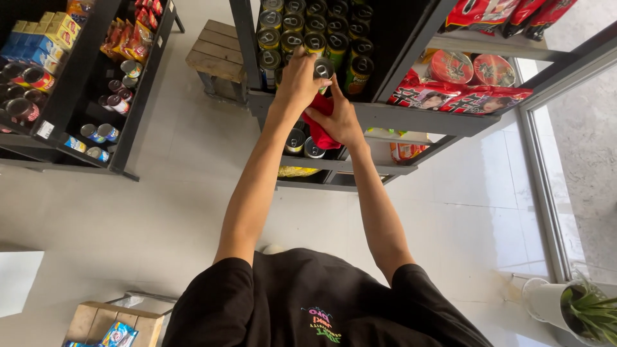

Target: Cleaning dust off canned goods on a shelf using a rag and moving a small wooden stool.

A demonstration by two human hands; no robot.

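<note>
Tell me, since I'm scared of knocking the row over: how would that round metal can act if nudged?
The round metal can under the left hand looks rigid and smooth, so probably slippery. Standing upright among tightly packed cans, it likely resists tipping; on its side it would probably roll. The red cloth in the right hand sags, so floppy.
</note>
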